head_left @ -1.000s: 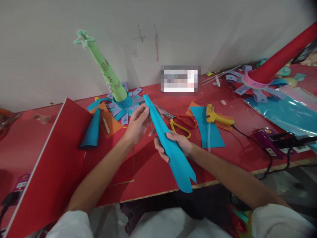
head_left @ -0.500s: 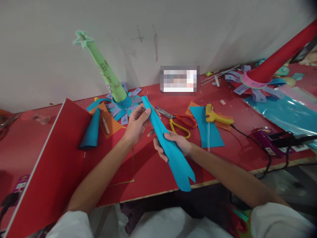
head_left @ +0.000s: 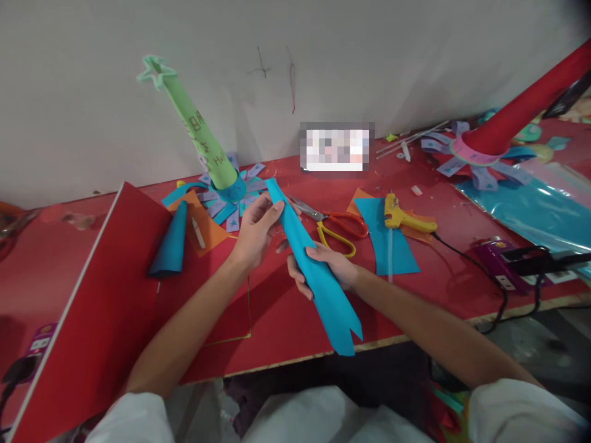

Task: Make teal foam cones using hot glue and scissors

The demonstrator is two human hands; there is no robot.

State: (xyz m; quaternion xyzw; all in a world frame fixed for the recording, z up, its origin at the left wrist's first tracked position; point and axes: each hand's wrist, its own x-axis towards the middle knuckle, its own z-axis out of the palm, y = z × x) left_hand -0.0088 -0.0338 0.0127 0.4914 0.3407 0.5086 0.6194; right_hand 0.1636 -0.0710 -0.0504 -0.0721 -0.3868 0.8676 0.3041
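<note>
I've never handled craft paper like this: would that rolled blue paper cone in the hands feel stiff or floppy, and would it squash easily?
The blue paper cone is probably light and fairly stiff lengthwise, since it keeps its shape between the left hand and right hand. It looks hollow, so a firm squeeze would likely crease it. The notched wide end seems thin and likely to bend.

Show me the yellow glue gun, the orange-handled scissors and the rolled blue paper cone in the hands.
yellow glue gun (head_left: 406, 219): head view, on its body.
orange-handled scissors (head_left: 339, 231): head view, on the handles.
rolled blue paper cone (head_left: 318, 277): head view, mid-length.
</note>
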